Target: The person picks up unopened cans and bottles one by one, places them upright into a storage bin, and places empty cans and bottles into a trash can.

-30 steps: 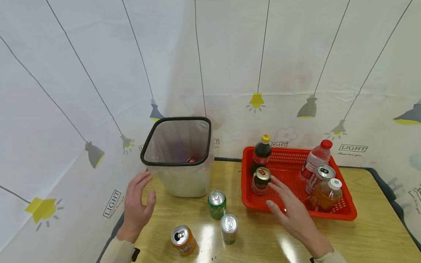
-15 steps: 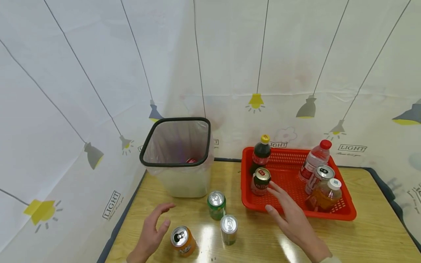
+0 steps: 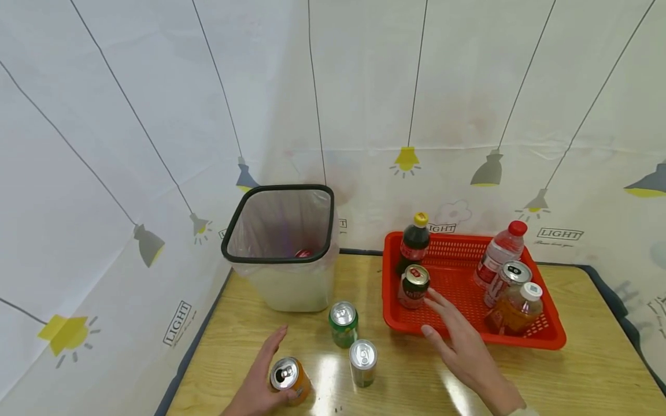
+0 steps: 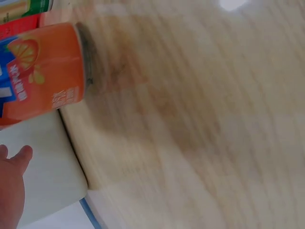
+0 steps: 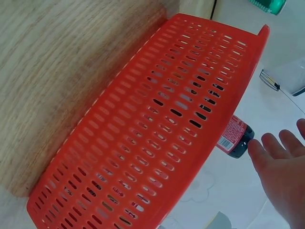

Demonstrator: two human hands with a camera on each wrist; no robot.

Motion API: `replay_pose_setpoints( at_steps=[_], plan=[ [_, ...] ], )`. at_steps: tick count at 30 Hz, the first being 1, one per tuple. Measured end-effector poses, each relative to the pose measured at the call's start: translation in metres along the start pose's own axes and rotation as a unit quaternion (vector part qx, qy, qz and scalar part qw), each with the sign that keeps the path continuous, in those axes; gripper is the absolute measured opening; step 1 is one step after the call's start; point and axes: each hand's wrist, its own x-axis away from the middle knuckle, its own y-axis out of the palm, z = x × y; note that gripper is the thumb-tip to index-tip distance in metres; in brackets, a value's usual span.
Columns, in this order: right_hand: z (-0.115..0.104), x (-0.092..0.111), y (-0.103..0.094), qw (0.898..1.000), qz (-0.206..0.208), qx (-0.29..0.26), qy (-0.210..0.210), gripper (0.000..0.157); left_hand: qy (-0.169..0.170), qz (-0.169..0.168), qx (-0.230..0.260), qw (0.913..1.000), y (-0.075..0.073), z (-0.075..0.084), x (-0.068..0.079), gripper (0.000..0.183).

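My left hand [image 3: 257, 384] is beside the orange soda can [image 3: 299, 388], its fingers extended past the can's left side and its thumb overlapping the can's front. In the left wrist view, a gap shows between the fingers [image 4: 14, 167] and the upright orange can [image 4: 52, 71]. Over the near rim of the red basket [image 3: 439, 309], my right hand [image 3: 463, 346] hovers with fingers spread, holding nothing. Its fingertips come near a dark-topped can [image 3: 414, 287] standing in the basket. A green can [image 3: 343, 326] and a silver-topped can [image 3: 362, 363] stand between my hands.
Behind the cans stands a bin [image 3: 299, 289] with a black rim and a clear liner; something red lies inside. The basket also holds a cola bottle [image 3: 413, 248], a red-capped bottle [image 3: 499, 254], another can [image 3: 507, 283] and an amber drink bottle [image 3: 515, 312]. Printed cloth walls enclose the table.
My left hand has come away from the bin's left side, down and to the right, to the orange can. The right hand has barely moved; the cans stand where they were.
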Motion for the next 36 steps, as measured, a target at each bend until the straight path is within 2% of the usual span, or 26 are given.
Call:
replay_pose_setpoints(
  at_steps=[4,9,12,16,19,23,26,30,36],
  plan=[
    [0.000,0.002,0.000,1.000,-0.007,-0.006,0.009,0.048,-0.062,-0.039,0.011,0.9973,0.003,0.002,0.002,0.101],
    [0.000,0.004,0.000,1.000,-0.005,-0.009,0.010,0.049,-0.146,-0.054,0.065,0.9857,0.004,0.008,0.001,0.071],
    [0.000,0.005,0.001,1.000,-0.005,-0.010,0.012,0.050,-0.165,-0.054,0.071,0.9823,0.005,0.011,0.000,0.056],
    [0.001,0.007,0.002,1.000,-0.008,-0.013,0.021,0.051,-0.155,-0.040,0.058,0.9854,0.006,0.010,-0.001,0.045],
    [0.002,0.008,0.003,1.000,-0.004,-0.012,0.023,0.052,-0.131,-0.006,0.050,0.9901,0.006,0.011,-0.006,0.041],
    [0.004,0.011,0.004,1.000,0.006,-0.004,0.018,0.055,-0.094,0.044,0.030,0.9942,-0.001,0.020,-0.022,0.039],
    [0.006,0.012,0.004,1.000,0.010,0.000,0.015,0.056,-0.073,0.063,0.017,0.9952,-0.010,0.033,-0.036,0.037],
    [0.008,0.015,0.006,1.000,0.008,-0.001,0.018,0.057,-0.054,0.070,0.026,0.9958,-0.023,0.056,-0.054,0.035],
    [0.012,0.022,0.010,1.000,0.007,0.008,0.021,0.059,-0.014,0.099,0.021,0.9947,-0.045,0.090,-0.077,0.043]
  ],
)
